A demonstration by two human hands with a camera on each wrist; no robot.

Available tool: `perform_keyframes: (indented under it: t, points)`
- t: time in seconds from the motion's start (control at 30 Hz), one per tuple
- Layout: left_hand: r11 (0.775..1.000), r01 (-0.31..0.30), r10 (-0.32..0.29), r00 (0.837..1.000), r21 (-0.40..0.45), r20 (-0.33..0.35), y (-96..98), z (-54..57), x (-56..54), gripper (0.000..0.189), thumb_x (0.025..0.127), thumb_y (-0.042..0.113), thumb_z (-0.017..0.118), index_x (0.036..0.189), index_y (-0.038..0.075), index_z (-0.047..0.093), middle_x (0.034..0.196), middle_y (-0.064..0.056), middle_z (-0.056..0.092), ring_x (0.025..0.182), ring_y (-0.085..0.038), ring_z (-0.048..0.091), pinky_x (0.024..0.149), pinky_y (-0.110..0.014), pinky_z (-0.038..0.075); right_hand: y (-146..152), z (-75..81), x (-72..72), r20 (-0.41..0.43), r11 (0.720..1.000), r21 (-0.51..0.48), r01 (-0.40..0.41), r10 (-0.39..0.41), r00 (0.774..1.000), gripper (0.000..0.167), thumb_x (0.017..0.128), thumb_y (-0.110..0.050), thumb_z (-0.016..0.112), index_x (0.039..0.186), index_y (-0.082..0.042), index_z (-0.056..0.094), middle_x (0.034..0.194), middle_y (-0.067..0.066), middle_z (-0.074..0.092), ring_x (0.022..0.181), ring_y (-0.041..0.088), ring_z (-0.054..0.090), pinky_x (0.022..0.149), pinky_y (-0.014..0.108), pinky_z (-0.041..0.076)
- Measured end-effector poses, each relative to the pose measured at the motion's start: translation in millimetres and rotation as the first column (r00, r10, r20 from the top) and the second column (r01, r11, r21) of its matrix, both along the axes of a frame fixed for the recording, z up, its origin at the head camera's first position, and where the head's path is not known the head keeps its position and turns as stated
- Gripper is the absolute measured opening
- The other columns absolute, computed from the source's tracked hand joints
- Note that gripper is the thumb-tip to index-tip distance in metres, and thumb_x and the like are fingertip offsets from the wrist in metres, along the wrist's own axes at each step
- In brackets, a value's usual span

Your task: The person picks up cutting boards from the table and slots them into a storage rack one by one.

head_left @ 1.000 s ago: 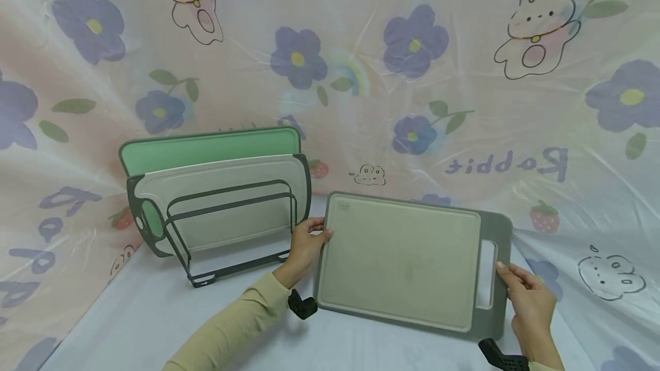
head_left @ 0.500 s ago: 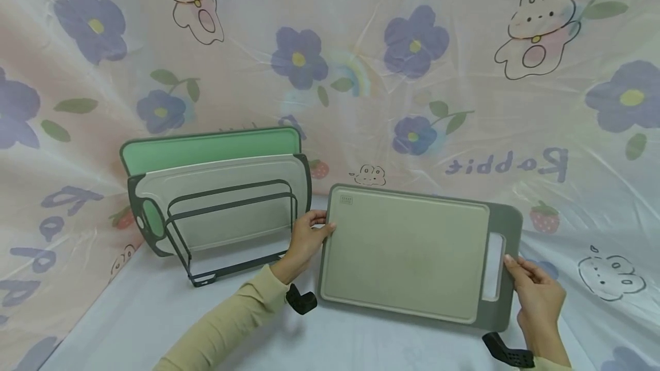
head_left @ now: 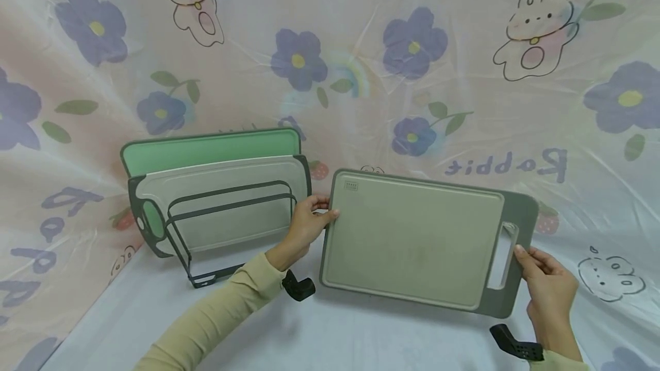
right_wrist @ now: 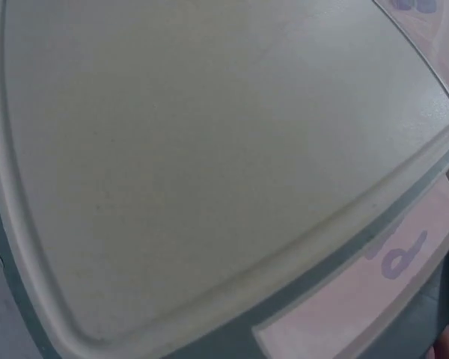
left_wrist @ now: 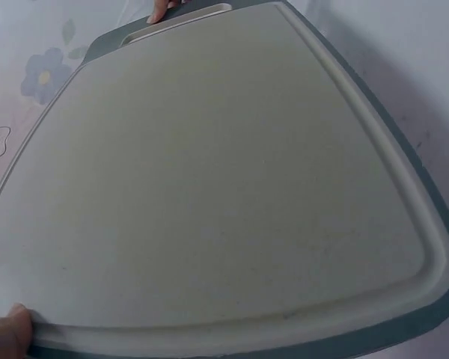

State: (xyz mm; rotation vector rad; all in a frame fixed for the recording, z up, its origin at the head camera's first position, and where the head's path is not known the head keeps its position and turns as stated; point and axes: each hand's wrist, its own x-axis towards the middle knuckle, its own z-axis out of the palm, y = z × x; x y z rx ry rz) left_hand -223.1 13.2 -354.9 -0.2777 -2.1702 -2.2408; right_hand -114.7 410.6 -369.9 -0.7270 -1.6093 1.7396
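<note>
A beige cutting board with a grey-green border and a slot handle at its right end is held tilted up, facing me, in the head view. My left hand pinches its left edge, thumb on the front face. At the other end my right hand grips the border beside the slot, thumb in front. The left wrist view shows the board's face with the left thumb at the lower left corner. In the right wrist view the board fills most of the picture, and only bits of the fingers show.
To the left stands a dark wire rack holding a light grey cutting board with dark corners and a green cutting board behind it. A white cloth covers the table. A patterned sheet hangs behind.
Both hands have raised the beige cutting board and shifted it somewhat to the right. The rack and its boards stay where they were.
</note>
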Motion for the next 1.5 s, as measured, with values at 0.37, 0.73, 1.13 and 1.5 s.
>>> perform_keyframes:
  t: [0.37,0.73,1.13,1.5]
  points:
    - [0.995,0.092,-0.092,0.996,-0.025,0.007,-15.4,30.5,-6.1,0.028,0.088,-0.001,0.070,0.114,-0.005,0.060,0.101,-0.014,0.061,0.078,-0.017,0.062,0.073,-0.033,0.056,-3,21.6,-4.4,-0.047,0.999,0.043,-0.022,0.024,0.999,0.013,0.079,-0.012,0.082,0.078,-0.016,0.069,0.069,-0.005,0.063,0.060,0.003,0.059,0.054,0.012,0.048]
    - [0.989,0.129,-0.126,0.991,-0.073,0.043,-37.5,60.9,-11.1,0.033,0.089,0.003,0.070,0.119,-0.003,0.057,0.106,-0.011,0.059,0.089,-0.019,0.058,0.075,-0.031,0.054,-13,39.3,-17.5,-0.076,0.995,0.064,-0.071,0.076,0.994,0.014,0.078,-0.010,0.083,0.081,-0.014,0.070,0.071,-0.005,0.062,0.060,0.004,0.057,0.055,0.012,0.048]
    - [0.995,0.087,-0.087,0.996,-0.042,0.009,-48.8,81.4,-13.6,0.029,0.090,0.003,0.070,0.116,-0.002,0.059,0.101,-0.008,0.058,0.085,-0.017,0.058,0.077,-0.032,0.053,-24,61.7,-30.5,-0.146,0.990,0.121,-0.072,0.090,0.985,0.015,0.077,-0.007,0.083,0.084,-0.011,0.071,0.074,-0.002,0.061,0.061,0.007,0.056,0.053,0.012,0.048]
    - [0.997,0.073,-0.073,0.996,-0.005,-0.043,-57.1,95.6,-19.2,0.033,0.090,0.002,0.069,0.121,-0.001,0.058,0.106,-0.010,0.058,0.089,-0.018,0.061,0.080,-0.031,0.054,-34,83.4,-41.7,-0.242,0.991,0.085,-0.101,0.119,0.963,0.016,0.076,-0.003,0.083,0.085,-0.007,0.071,0.076,0.002,0.062,0.061,0.008,0.057,0.052,0.013,0.049]
